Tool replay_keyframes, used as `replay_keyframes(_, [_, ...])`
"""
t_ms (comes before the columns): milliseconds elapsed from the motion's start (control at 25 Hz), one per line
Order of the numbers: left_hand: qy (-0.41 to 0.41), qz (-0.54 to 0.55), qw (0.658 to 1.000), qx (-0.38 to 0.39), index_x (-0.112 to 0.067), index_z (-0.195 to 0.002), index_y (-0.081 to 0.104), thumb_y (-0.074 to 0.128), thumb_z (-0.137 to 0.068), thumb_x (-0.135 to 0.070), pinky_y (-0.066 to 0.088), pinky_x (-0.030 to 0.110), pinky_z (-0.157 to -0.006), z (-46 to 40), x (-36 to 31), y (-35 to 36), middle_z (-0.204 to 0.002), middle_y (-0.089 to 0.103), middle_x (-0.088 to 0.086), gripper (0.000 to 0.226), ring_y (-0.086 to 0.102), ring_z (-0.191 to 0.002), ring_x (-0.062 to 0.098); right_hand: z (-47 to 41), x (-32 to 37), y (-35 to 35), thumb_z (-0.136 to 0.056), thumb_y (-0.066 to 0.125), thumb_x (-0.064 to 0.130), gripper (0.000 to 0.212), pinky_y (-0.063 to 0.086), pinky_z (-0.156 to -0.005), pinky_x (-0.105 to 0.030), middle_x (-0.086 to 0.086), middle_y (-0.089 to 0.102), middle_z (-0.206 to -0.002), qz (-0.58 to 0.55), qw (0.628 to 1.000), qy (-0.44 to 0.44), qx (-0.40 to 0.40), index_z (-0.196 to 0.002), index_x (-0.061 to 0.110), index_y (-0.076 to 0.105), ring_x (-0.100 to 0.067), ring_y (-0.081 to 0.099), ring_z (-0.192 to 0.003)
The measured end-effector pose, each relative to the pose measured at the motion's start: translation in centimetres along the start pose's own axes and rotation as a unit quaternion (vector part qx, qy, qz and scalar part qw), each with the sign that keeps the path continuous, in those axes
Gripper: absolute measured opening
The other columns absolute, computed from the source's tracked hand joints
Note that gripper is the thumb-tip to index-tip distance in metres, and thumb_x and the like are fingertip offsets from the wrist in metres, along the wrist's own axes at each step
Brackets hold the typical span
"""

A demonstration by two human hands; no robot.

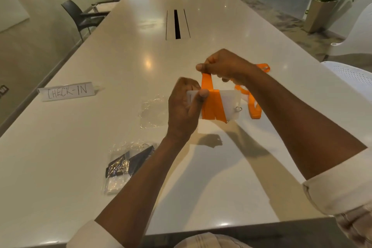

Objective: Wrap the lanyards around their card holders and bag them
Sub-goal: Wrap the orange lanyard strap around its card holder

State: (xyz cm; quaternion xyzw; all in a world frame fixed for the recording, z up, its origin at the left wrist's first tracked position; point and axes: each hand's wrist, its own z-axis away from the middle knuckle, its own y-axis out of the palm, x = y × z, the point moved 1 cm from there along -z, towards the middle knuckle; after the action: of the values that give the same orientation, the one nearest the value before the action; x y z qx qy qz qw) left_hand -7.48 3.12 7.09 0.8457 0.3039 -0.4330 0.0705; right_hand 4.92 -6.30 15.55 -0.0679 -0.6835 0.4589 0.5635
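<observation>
My left hand (185,106) grips the left end of a clear card holder (231,100) held above the table, thumb pressed on its top edge. An orange lanyard (211,106) is wound several times around the holder's middle. My right hand (223,64) pinches the lanyard's free strap just above the holder; the rest of the strap loops down to the right behind my right wrist. An empty clear bag (154,111) lies flat on the table left of my left hand. A bagged black lanyard and holder (126,164) lies nearer me on the left.
A white "CHECK-IN" sign (67,91) lies at the table's left. A dark cable slot (177,24) runs down the middle of the long white table (100,187). White chairs (350,78) stand at the right, a dark chair (80,16) at far left.
</observation>
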Motion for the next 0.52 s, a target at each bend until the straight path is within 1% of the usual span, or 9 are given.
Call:
replay_keyframes(80, [0.009,0.017,1.000,-0.020,-0.011,-0.104,0.055,0.043,-0.084,-0.073,0.049,0.015,-0.067,-0.7,-0.4,-0.2,-0.095,0.063,-0.002,0.066,0.062,-0.083,0.009,1.2,-1.2,0.7,-0.095,0.059,0.035,0.038,0.042,-0.059,-0.028,-0.008,0.055,-0.068,-0.007,0.999,-0.010,0.040,-0.079,0.000,0.063,-0.014,0.049,-0.060])
replay_keyframes(120, [0.006,0.017,1.000,-0.022,-0.013,-0.103,0.058,0.043,-0.085,-0.072,0.049,0.014,-0.067,-1.0,-0.5,-0.2,-0.094,0.065,-0.004,0.064,0.063,-0.084,0.010,1.9,-1.9,1.2,-0.099,0.053,0.021,0.038,0.043,-0.057,-0.024,-0.008,0.054,-0.061,-0.042,0.997,-0.037,0.056,-0.072,-0.003,0.061,-0.012,0.050,-0.054])
replay_keyframes(160, [-0.004,0.012,1.000,-0.027,-0.017,-0.096,0.061,0.043,-0.084,-0.072,0.048,0.013,-0.066,-1.3,-0.5,-0.2,-0.088,0.065,-0.009,0.060,0.063,-0.080,0.008,2.7,-2.5,1.9,-0.101,0.043,0.008,0.043,0.043,-0.051,-0.017,-0.007,0.052,-0.052,-0.122,0.989,-0.040,0.070,-0.063,-0.006,0.058,-0.009,0.051,-0.046])
replay_keyframes(200, [-0.016,0.005,0.999,-0.034,-0.024,-0.089,0.061,0.042,-0.083,-0.073,0.046,0.011,-0.063,-1.5,-0.4,-0.2,-0.079,0.063,-0.015,0.053,0.061,-0.075,0.005,3.4,-3.1,2.8,-0.102,0.035,0.002,0.048,0.041,-0.043,-0.013,-0.005,0.051,-0.045,-0.205,0.977,0.003,0.064,-0.060,-0.001,0.057,-0.006,0.051,-0.038])
replay_keyframes(240, [-0.027,-0.002,0.999,-0.042,-0.030,-0.082,0.058,0.043,-0.082,-0.073,0.045,0.010,-0.061,-1.7,-0.3,-0.2,-0.072,0.059,-0.018,0.046,0.059,-0.070,0.002,4.0,-3.5,3.7,-0.103,0.031,0.004,0.044,0.042,-0.041,-0.014,-0.005,0.054,-0.047,-0.249,0.966,0.046,0.052,-0.066,0.002,0.055,-0.005,0.053,-0.037])
replay_keyframes(320, [-0.044,-0.017,0.997,-0.061,-0.036,-0.077,0.052,0.043,-0.081,-0.071,0.045,0.010,-0.059,-1.9,0.0,-0.2,-0.066,0.055,-0.021,0.036,0.056,-0.067,0.000,4.1,-4.1,5.6,-0.104,0.036,0.013,0.026,0.047,-0.053,-0.023,-0.009,0.056,-0.069,-0.247,0.965,0.073,0.057,-0.090,0.002,0.055,-0.015,0.058,-0.057])
replay_keyframes(360, [-0.050,-0.024,0.996,-0.069,-0.036,-0.075,0.051,0.045,-0.082,-0.067,0.044,0.010,-0.058,-2.1,0.2,-0.3,-0.063,0.054,-0.022,0.032,0.055,-0.065,0.000,3.9,-4.0,6.3,-0.104,0.040,0.013,0.021,0.048,-0.061,-0.025,-0.007,0.054,-0.075,-0.234,0.968,0.070,0.052,-0.098,0.002,0.056,-0.019,0.056,-0.068])
replay_keyframes(440, [-0.056,-0.036,0.994,-0.081,-0.034,-0.071,0.047,0.048,-0.084,-0.059,0.041,0.010,-0.057,-2.4,0.5,-0.5,-0.059,0.051,-0.022,0.028,0.052,-0.060,0.000,4.1,-4.0,6.7,-0.103,0.043,0.015,0.018,0.051,-0.072,-0.025,-0.005,0.055,-0.081,-0.222,0.972,0.078,0.009,-0.098,0.006,0.057,-0.022,0.055,-0.083])
replay_keyframes(520, [-0.066,-0.052,0.992,-0.097,-0.033,-0.069,0.045,0.048,-0.084,-0.057,0.042,0.010,-0.057,-2.7,0.9,-0.7,-0.059,0.049,-0.018,0.027,0.052,-0.059,0.001,4.4,-4.4,7.2,-0.102,0.046,0.019,0.020,0.053,-0.087,-0.036,-0.010,0.061,-0.094,-0.236,0.970,0.055,-0.029,-0.087,0.017,0.058,-0.033,0.061,-0.097])
